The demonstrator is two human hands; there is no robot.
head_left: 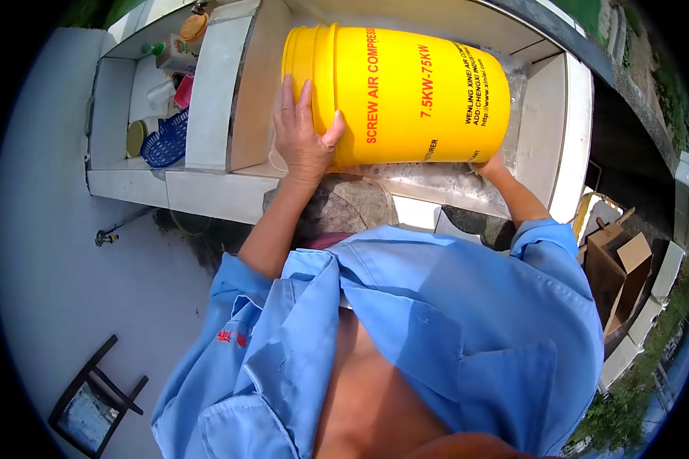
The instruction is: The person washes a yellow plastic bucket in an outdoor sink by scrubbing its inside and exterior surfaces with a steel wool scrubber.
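Note:
A large yellow bucket (421, 96), printed with red and black lettering, lies on its side in a white tiled sink (547, 153). Its ridged rim end points left and its base end points right. My left hand (305, 134) grips the bucket near the rim, with fingers spread on the ridges and thumb against the wall. At the base end, my right hand (491, 165) holds the bucket from below; most of its fingers are hidden under it. Wet, shiny patches show on the sink floor around the bucket. The inside of the bucket is out of sight.
Left of the sink's dividing wall, a smaller compartment holds a blue plastic basket (166, 140), a round lid (136, 138), a pink item (184, 92) and a carton (176, 57). A tap (107, 238) juts out at left. Cardboard boxes (620, 264) stand at right.

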